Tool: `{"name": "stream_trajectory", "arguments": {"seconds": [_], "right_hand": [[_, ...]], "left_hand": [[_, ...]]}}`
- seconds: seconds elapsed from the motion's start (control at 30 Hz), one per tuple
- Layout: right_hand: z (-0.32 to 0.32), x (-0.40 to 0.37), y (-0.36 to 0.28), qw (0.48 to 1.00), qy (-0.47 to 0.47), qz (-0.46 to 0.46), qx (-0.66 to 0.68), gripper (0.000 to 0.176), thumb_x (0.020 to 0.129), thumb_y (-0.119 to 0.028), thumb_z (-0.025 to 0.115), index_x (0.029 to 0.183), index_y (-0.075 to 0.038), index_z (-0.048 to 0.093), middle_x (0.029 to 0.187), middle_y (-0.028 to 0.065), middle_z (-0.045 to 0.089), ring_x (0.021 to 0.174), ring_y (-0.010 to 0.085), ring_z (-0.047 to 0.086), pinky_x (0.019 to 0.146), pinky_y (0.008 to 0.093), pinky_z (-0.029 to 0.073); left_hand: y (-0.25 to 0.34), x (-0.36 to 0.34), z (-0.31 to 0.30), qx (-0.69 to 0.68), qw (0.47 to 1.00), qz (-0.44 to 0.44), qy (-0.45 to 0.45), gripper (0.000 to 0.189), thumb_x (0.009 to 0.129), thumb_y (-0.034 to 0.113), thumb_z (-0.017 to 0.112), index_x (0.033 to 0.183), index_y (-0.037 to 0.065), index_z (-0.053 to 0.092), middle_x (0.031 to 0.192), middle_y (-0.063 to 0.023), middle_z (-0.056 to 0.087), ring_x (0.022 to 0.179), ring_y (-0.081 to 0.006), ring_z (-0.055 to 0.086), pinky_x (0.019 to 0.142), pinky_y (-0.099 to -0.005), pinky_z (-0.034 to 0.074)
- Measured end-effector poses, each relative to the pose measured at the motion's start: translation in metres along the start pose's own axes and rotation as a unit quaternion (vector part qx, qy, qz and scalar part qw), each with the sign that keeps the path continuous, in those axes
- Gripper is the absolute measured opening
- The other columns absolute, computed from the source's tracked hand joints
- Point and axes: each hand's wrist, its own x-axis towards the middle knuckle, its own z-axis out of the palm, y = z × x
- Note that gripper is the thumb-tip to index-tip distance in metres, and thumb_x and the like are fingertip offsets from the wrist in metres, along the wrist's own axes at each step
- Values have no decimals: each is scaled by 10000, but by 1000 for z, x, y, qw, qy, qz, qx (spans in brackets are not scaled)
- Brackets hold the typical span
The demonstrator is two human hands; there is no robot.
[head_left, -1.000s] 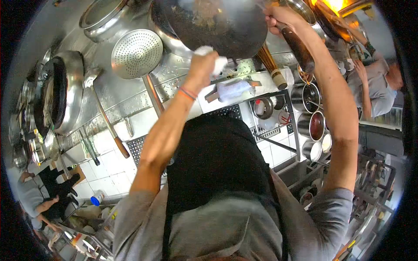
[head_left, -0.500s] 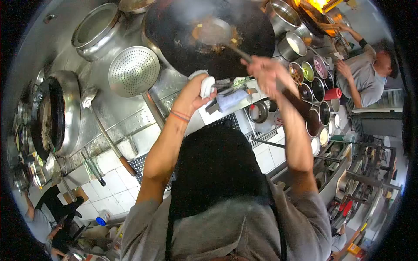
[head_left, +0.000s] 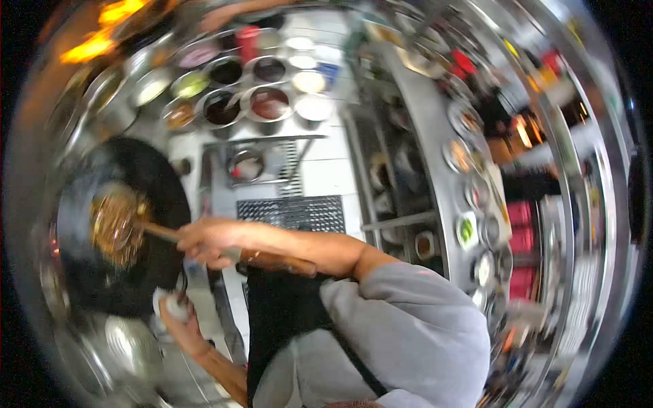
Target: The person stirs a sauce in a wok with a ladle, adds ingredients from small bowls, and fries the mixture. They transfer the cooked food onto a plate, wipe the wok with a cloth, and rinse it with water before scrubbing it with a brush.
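Observation:
A big black wok (head_left: 153,173) sits at the left of the view with brown, glistening food (head_left: 129,248) in its middle. My right hand (head_left: 211,241) is closed round the handle of a ladle (head_left: 160,231), whose bowl lies in the food. Behind the hand, the handle's wooden end runs under my forearm. My left hand (head_left: 182,323) is closed on a white cloth (head_left: 173,306) at the near rim of the wok, next to a dark loop handle (head_left: 182,280). How far the cloth wraps that handle is hidden. Both hands are slightly blurred.
Beyond the wok stand several metal pots of sauces and ingredients, including a dark red sauce (head_left: 270,104) and a red bottle (head_left: 247,42). Flames (head_left: 95,41) rise at the far left. A perforated strainer (head_left: 132,345) lies near my left hand. A steel counter (head_left: 442,170) with bowls runs along the right.
My view has swung to the right, so the wok now appears at the left and the counter with bowls has come in. Both hands keep their holds; the ladle stays in the wok.

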Motion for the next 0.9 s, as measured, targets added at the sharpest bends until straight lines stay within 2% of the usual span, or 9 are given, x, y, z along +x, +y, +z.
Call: {"name": "stream_trajectory", "arguments": {"seconds": [0.17,0.27,0.43,0.53,0.6,0.63,0.7,0.83,0.9], "right_hand": [[4,-113,3,995,-2,-81,57,121,922,-100,495,845,-49,418,665,6,417,370,28,369,255,207,320],[-10,-180,14,987,22,-141,74,97,929,-85,476,1001,-20,471,674,4,421,369,23,375,250,199,323],[-22,-306,47,954,135,-240,118,479,936,-71,475,1391,-49,329,691,-2,417,372,16,377,259,186,333],[-20,-379,73,923,214,-292,130,328,925,-82,503,1248,-77,444,676,-20,410,373,20,379,267,200,351],[-12,-423,96,891,270,-329,157,360,926,-90,508,1278,-80,432,676,-26,408,378,20,383,275,193,355],[0,-446,105,869,321,-339,162,364,929,-97,513,1283,-71,432,678,-22,408,384,18,379,279,189,342],[6,-480,142,822,373,-376,210,431,926,-95,537,1327,-70,383,683,-7,418,384,31,367,286,200,325],[43,-536,198,707,456,-457,289,735,897,-60,555,1454,-10,79,677,21,466,337,57,341,262,228,308],[52,-554,221,650,524,-480,270,646,889,-65,559,1428,-11,209,677,14,467,336,55,349,256,226,307]], "left_hand": [[-38,-24,-16,27,990,-80,-110,184,826,239,562,764,68,535,671,-56,562,473,-119,485,368,-226,358],[-57,-53,21,91,990,-99,-37,187,819,231,552,754,56,539,667,-79,581,470,-143,503,366,-241,373],[-102,-91,80,111,936,-265,-201,167,794,191,541,763,27,540,663,-109,573,461,-188,510,356,-262,396],[-144,-103,110,113,890,-306,-317,157,796,180,532,784,23,533,667,-95,566,482,-173,525,355,-257,396],[-162,-104,121,186,826,-402,-348,153,793,185,532,773,34,522,646,-88,562,480,-179,526,358,-271,400],[-176,-123,138,198,865,-353,-296,150,788,193,534,759,46,519,638,-86,569,475,-188,523,356,-282,393],[-196,-131,151,225,829,-389,-334,132,790,176,534,781,45,522,654,-94,585,478,-200,527,360,-285,388],[-223,-152,170,278,780,-432,-359,85,793,138,526,808,54,522,651,-101,583,480,-200,530,372,-290,390],[-238,-146,172,286,738,-464,-398,96,784,148,535,804,54,536,660,-97,596,488,-195,547,383,-295,409]]}}
